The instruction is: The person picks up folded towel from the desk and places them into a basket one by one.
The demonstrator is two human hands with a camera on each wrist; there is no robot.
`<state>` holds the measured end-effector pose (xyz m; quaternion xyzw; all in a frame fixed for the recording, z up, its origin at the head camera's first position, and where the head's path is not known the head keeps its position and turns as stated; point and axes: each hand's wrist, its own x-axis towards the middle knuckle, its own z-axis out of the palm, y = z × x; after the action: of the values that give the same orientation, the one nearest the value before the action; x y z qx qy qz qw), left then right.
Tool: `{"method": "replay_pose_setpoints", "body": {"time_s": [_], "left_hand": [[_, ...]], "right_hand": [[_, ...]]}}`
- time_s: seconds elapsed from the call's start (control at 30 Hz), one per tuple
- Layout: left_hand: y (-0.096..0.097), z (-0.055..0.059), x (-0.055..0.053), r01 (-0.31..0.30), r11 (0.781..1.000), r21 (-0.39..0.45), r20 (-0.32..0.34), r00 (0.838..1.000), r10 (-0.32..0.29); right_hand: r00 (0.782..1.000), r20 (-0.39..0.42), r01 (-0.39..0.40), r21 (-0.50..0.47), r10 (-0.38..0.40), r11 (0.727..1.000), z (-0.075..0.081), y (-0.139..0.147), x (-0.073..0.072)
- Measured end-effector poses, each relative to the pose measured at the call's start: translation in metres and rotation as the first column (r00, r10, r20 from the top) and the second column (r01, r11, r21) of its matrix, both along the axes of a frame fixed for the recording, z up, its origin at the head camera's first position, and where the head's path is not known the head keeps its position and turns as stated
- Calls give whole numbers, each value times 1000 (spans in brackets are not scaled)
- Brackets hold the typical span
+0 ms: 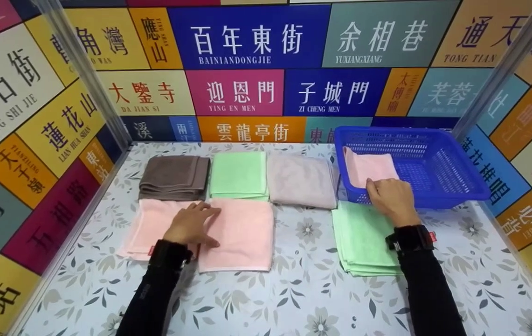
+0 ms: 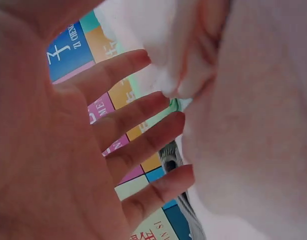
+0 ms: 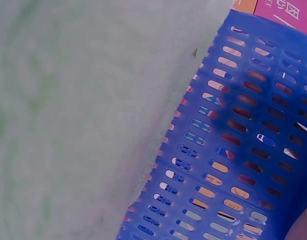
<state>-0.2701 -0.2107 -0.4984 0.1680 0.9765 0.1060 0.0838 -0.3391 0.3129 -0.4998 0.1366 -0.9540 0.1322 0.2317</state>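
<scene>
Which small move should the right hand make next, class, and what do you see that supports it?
Probably, the right hand should settle the pink towel flat inside the blue basket: the hand is at the towel's near edge, and bare basket floor shows beside the towel.

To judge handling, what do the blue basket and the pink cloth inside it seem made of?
Blue basket: likely molded plastic, smooth with a slight sheen, given its even color and regular slots.
Pink cloth: soft-looking, matte textile, judging by its limp, curved edge; the fiber can't be told.
</scene>
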Motion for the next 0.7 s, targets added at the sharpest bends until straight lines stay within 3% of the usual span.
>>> {"method": "replay_pose_setpoints", "body": {"time_s": [0.27, 0.4, 0.57, 0.7], "left_hand": [[24, -11, -5, 42, 996, 77, 76, 996, -47], [48, -15, -6, 61, 989, 134, 108, 991, -75], [82, -19, -3, 18, 983, 181, 105, 994, -37], [105, -21, -2, 31, 979, 201, 107, 993, -54]], "right_hand": [[1000, 9, 0, 1, 0, 1000, 0, 1, -1], [1000, 11, 2, -2, -2, 1000, 0, 1, -1], [1000, 6, -2, 7, 2, 1000, 1, -1, -1], [1000, 9, -4, 16, 3, 1000, 2, 0, -1]]}}
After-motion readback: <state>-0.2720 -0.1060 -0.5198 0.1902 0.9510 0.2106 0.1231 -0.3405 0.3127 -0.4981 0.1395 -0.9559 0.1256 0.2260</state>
